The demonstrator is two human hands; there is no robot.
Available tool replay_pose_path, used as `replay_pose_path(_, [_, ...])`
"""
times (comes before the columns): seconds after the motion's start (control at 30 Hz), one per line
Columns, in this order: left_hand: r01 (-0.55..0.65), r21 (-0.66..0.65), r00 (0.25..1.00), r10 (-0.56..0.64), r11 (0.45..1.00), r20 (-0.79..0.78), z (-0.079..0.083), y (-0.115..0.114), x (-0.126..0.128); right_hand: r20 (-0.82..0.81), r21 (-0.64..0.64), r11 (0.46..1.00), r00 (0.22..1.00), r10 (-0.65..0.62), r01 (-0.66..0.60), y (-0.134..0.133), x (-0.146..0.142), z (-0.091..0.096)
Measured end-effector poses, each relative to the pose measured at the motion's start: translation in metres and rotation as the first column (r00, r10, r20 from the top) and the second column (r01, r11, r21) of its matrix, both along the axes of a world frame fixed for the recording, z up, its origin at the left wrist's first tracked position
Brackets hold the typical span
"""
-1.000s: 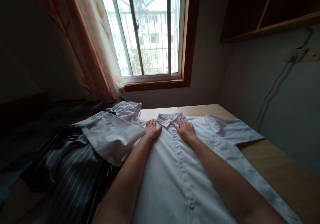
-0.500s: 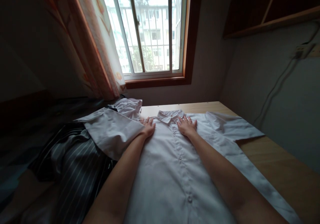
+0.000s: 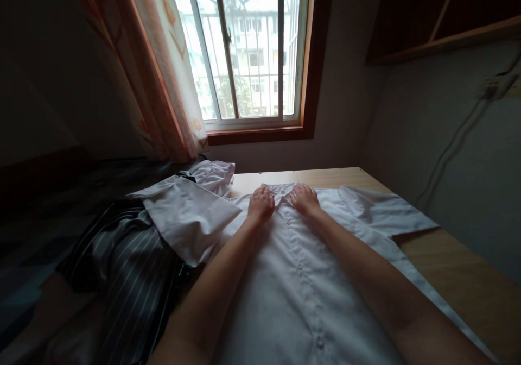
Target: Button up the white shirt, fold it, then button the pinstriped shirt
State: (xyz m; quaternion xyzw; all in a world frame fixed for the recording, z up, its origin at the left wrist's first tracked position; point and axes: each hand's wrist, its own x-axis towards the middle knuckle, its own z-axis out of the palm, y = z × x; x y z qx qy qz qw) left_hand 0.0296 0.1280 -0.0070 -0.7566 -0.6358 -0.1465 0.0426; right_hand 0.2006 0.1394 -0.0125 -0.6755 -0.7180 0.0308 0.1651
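A white button-up shirt (image 3: 277, 289) lies front side up, its row of buttons running down the middle and its collar at the far end. My left hand (image 3: 261, 203) is on the left side of the collar (image 3: 280, 187), with fingers bent and closed over the collar's edge. On the other side, my right hand (image 3: 305, 197) has its fingers curled on the right collar point. Both fingertips face inward, and the collar points are mostly hidden under them. One short sleeve (image 3: 386, 210) spreads to the right; the other (image 3: 187, 213) extends to the left.
The shirt rests on a light wooden table (image 3: 456, 262). Dark striped cloth (image 3: 130, 272) and a crumpled white garment (image 3: 214, 176) lie at the left. Behind are a window (image 3: 252, 50) and an orange curtain (image 3: 163, 82). A shelf (image 3: 439, 44) hangs at upper right.
My left hand has moved right from the shoulder to the collar, and its fingers have closed. My right hand has shifted slightly up onto the collar, fingers now curled instead of spread.
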Motion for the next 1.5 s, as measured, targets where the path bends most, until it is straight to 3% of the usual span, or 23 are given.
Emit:
replay_pose_path(0.2, [-0.047, -0.209, 0.999, 0.048, 0.977, 0.001, -0.013, 0.014, 0.008, -0.043, -0.056, 0.998, 0.999, -0.021, 0.018, 0.012, -0.008, -0.018])
replay_pose_path(0.33, [-0.073, -0.254, 0.997, 0.072, 0.964, -0.011, -0.010, 0.017, 0.005, -0.038, -0.178, 0.984, 0.999, -0.039, 0.032, 0.015, -0.008, -0.016])
replay_pose_path(0.47, [-0.091, -0.277, 0.996, 0.089, 0.956, -0.017, -0.008, 0.018, 0.006, -0.033, -0.214, 0.976, 0.998, -0.051, 0.042, 0.015, -0.007, -0.012])
replay_pose_path(0.6, [-0.085, -0.228, 0.996, 0.085, 0.970, -0.010, -0.009, 0.015, 0.005, -0.039, -0.201, 0.978, 0.998, -0.058, 0.049, 0.014, -0.004, -0.013])
replay_pose_path(0.73, [-0.070, 0.010, 0.997, 0.070, 0.997, -0.028, -0.007, 0.007, 0.011, -0.029, -0.183, 0.982, 0.998, -0.055, 0.049, 0.015, -0.003, -0.015])
replay_pose_path(0.83, [0.005, 0.046, 1.000, -0.005, 0.999, -0.002, -0.007, 0.001, 0.027, -0.042, -0.156, 0.986, 0.997, -0.066, 0.058, 0.014, -0.004, -0.017])
replay_pose_path(0.93, [0.173, -0.068, 0.985, -0.173, 0.983, 0.008, -0.012, -0.001, 0.040, -0.062, -0.055, 0.994, 0.993, -0.100, 0.097, 0.010, -0.003, -0.018])
replay_pose_path(1.03, [0.197, -0.169, 0.980, -0.200, 0.966, 0.002, -0.016, 0.000, 0.043, -0.067, -0.002, 0.981, 0.979, -0.192, 0.192, 0.007, 0.001, -0.018])
replay_pose_path(1.13, [0.172, -0.195, 0.984, -0.178, 0.966, -0.012, -0.015, 0.000, 0.041, -0.039, -0.092, 0.968, 0.971, -0.237, 0.232, 0.005, 0.014, -0.020])
replay_pose_path(1.23, [0.171, -0.202, 0.984, -0.178, 0.964, -0.016, -0.012, -0.001, 0.041, 0.006, -0.169, 0.964, 0.979, -0.206, 0.204, 0.005, 0.037, -0.023])
replay_pose_path(1.5, [0.176, -0.216, 0.983, -0.184, 0.960, -0.017, -0.011, -0.002, 0.042, 0.121, -0.178, 0.971, 0.983, -0.136, 0.157, 0.000, 0.107, -0.026])
